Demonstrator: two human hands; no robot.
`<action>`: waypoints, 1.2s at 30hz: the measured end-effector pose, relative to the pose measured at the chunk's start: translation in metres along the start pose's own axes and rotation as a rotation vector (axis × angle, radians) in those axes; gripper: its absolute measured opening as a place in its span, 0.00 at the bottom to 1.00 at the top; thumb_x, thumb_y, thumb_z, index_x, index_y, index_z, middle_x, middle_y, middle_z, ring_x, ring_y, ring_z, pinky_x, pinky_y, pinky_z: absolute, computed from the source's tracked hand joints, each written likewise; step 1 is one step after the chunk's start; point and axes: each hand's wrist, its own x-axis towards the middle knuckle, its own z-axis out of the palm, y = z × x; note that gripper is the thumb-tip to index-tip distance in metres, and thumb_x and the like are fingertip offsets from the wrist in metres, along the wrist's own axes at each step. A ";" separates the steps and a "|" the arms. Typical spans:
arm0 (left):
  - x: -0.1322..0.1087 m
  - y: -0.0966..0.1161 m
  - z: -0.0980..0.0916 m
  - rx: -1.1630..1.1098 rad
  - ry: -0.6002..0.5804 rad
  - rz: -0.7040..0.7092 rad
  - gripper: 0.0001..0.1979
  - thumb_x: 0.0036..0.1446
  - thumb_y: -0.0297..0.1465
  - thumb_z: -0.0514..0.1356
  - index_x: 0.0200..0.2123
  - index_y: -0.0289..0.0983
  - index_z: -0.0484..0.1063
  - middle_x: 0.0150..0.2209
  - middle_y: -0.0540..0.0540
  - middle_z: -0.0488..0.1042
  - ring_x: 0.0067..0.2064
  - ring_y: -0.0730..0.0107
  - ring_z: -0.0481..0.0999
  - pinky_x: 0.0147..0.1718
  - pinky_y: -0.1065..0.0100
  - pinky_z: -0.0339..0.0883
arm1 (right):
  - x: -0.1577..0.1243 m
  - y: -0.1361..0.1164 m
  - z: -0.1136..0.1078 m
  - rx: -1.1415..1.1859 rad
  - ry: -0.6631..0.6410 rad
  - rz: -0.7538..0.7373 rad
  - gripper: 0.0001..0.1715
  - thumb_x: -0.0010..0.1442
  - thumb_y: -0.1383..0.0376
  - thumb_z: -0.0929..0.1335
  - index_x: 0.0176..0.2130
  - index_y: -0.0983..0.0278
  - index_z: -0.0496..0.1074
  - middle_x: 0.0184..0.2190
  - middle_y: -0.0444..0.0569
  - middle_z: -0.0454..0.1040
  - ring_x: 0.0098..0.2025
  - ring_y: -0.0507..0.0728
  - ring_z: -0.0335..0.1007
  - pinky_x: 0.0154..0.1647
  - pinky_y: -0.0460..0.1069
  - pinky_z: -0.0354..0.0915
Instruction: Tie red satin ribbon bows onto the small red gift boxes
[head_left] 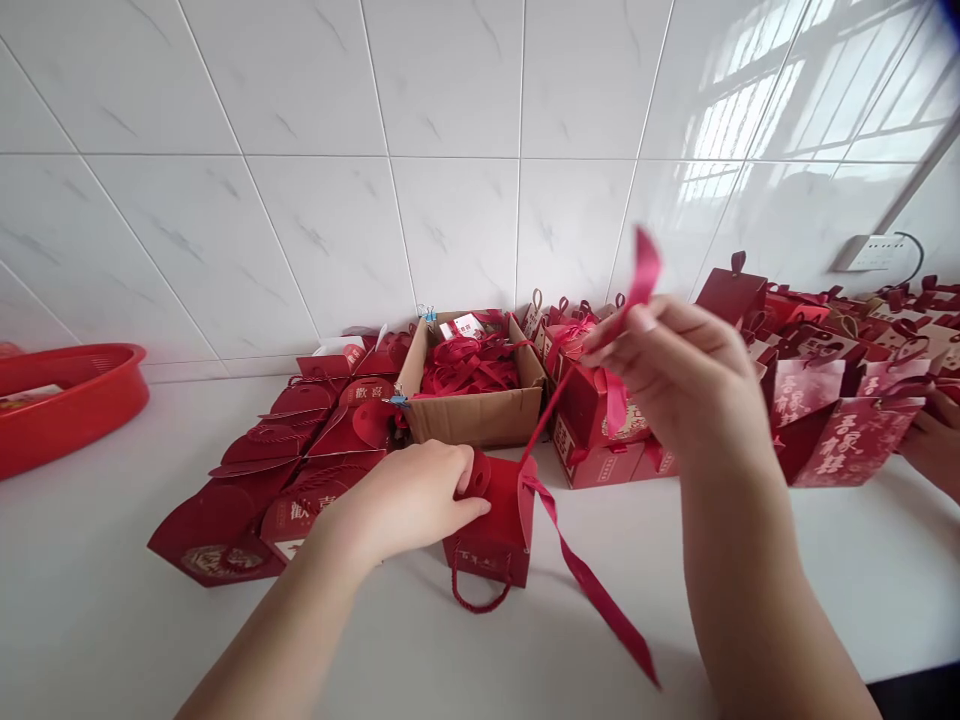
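Note:
A small red gift box (487, 560) with a rope handle (480, 605) hanging at its front stands on the white counter. My left hand (420, 490) grips the box by its upper left side, thumb on the near face. Pinched between the fingers of my right hand (675, 370), raised to the right, is a red ribbon (541, 425). It runs down taut to the box's right edge, and its other end trails across the counter toward the front right. Just behind the box sits an open cardboard box (480, 418) filled with loose red ribbons (472, 365).
Closed red boxes (232, 520) stand in rows at left, beside a red plastic basin (75, 405). More gift boxes (600, 455) and bags (847, 440) line the wall at right. Another person's hand (937, 440) touches a bag at the far right. A white socket (870, 253) is near the wall.

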 end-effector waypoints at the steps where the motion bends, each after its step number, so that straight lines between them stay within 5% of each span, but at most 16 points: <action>1: 0.001 -0.001 0.000 -0.002 -0.002 -0.010 0.14 0.51 0.43 0.55 0.24 0.40 0.59 0.25 0.50 0.69 0.22 0.71 0.62 0.17 0.69 0.48 | 0.000 -0.004 -0.001 0.034 0.078 -0.066 0.10 0.63 0.66 0.65 0.30 0.61 0.72 0.29 0.44 0.74 0.32 0.51 0.73 0.41 0.48 0.70; 5: 0.001 -0.007 -0.006 -0.053 -0.034 -0.024 0.16 0.53 0.43 0.53 0.22 0.39 0.57 0.22 0.51 0.64 0.19 0.74 0.55 0.17 0.69 0.45 | -0.003 -0.018 -0.002 0.144 0.263 -0.202 0.16 0.64 0.68 0.63 0.27 0.61 0.73 0.27 0.45 0.71 0.30 0.50 0.70 0.33 0.45 0.68; 8: -0.003 -0.013 -0.011 -0.065 -0.064 -0.058 0.17 0.54 0.43 0.52 0.20 0.38 0.55 0.19 0.52 0.57 0.18 0.75 0.48 0.17 0.68 0.41 | -0.005 -0.019 0.001 0.127 0.220 -0.141 0.14 0.62 0.66 0.65 0.26 0.61 0.73 0.22 0.43 0.65 0.25 0.50 0.65 0.25 0.45 0.62; 10: -0.004 -0.017 -0.013 -0.064 -0.080 -0.078 0.17 0.54 0.42 0.52 0.20 0.38 0.56 0.19 0.51 0.58 0.18 0.75 0.49 0.18 0.67 0.42 | -0.006 -0.012 0.008 0.020 0.064 -0.008 0.12 0.61 0.64 0.66 0.26 0.62 0.71 0.19 0.42 0.62 0.23 0.49 0.62 0.24 0.46 0.59; 15: -0.002 -0.025 -0.019 -0.100 -0.132 -0.119 0.21 0.56 0.46 0.48 0.21 0.39 0.65 0.25 0.46 0.72 0.24 0.66 0.69 0.21 0.68 0.53 | -0.005 0.024 0.029 -0.353 -0.582 0.507 0.17 0.58 0.59 0.65 0.21 0.64 0.64 0.18 0.41 0.58 0.19 0.47 0.51 0.18 0.45 0.48; 17: -0.001 -0.027 -0.020 -0.138 -0.157 -0.136 0.22 0.56 0.47 0.48 0.22 0.39 0.67 0.27 0.44 0.75 0.27 0.63 0.73 0.23 0.68 0.57 | -0.006 0.041 0.036 -0.486 -0.677 0.597 0.15 0.56 0.60 0.65 0.21 0.64 0.63 0.19 0.41 0.56 0.19 0.47 0.48 0.16 0.46 0.45; 22: 0.002 -0.031 -0.021 -0.185 -0.206 -0.132 0.20 0.57 0.44 0.49 0.21 0.38 0.67 0.27 0.45 0.78 0.29 0.64 0.75 0.28 0.67 0.62 | -0.011 0.068 0.042 -0.589 -0.691 0.631 0.15 0.54 0.58 0.64 0.22 0.64 0.63 0.21 0.44 0.60 0.22 0.50 0.54 0.18 0.46 0.48; 30: -0.001 -0.025 -0.022 -0.203 -0.232 -0.176 0.21 0.59 0.42 0.47 0.19 0.38 0.64 0.25 0.46 0.77 0.27 0.66 0.75 0.30 0.66 0.63 | -0.014 0.078 0.053 -0.533 -0.744 0.719 0.19 0.52 0.62 0.62 0.17 0.63 0.50 0.16 0.41 0.51 0.19 0.48 0.44 0.17 0.47 0.44; 36: -0.001 -0.023 -0.021 -0.198 -0.224 -0.190 0.21 0.58 0.43 0.47 0.19 0.38 0.63 0.23 0.46 0.76 0.26 0.65 0.74 0.28 0.66 0.62 | -0.017 0.082 0.061 -0.549 -0.727 0.696 0.23 0.54 0.60 0.62 0.16 0.63 0.49 0.15 0.40 0.50 0.18 0.47 0.44 0.17 0.47 0.44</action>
